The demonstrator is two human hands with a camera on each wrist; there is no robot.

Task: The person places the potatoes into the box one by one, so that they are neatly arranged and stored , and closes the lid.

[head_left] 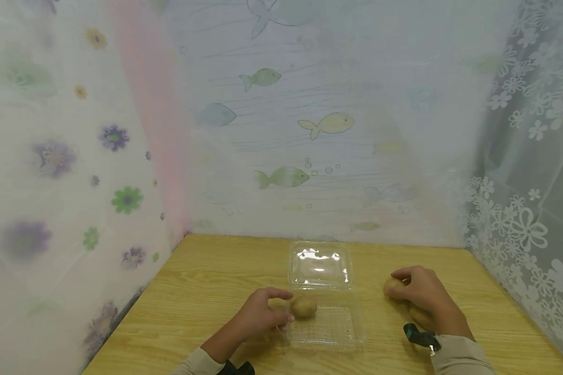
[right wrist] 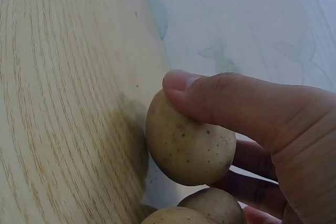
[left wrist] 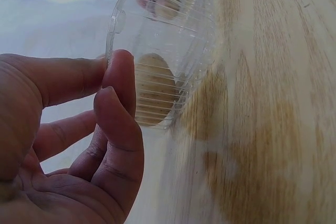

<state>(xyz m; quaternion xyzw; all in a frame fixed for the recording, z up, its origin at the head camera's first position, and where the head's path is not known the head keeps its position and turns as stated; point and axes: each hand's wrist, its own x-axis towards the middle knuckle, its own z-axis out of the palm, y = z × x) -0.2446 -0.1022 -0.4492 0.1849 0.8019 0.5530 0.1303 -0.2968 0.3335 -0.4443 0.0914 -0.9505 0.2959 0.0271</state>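
Observation:
A clear plastic clamshell container lies spread out on the table, its lid folded back away from me. One potato sits in the left part of its base. My left hand pinches the base's left rim between thumb and fingers; in the left wrist view that potato shows through the ribbed wall. To the right of the container, my right hand grips another potato, thumb on top. Close below it in the right wrist view are two more potatoes, one brownish and one paler.
The wood-grain table ends at a back curtain printed with fish. A flowered curtain hangs along the left edge, another patterned sheet along the right. Dark wrist mounts sit at both sleeves.

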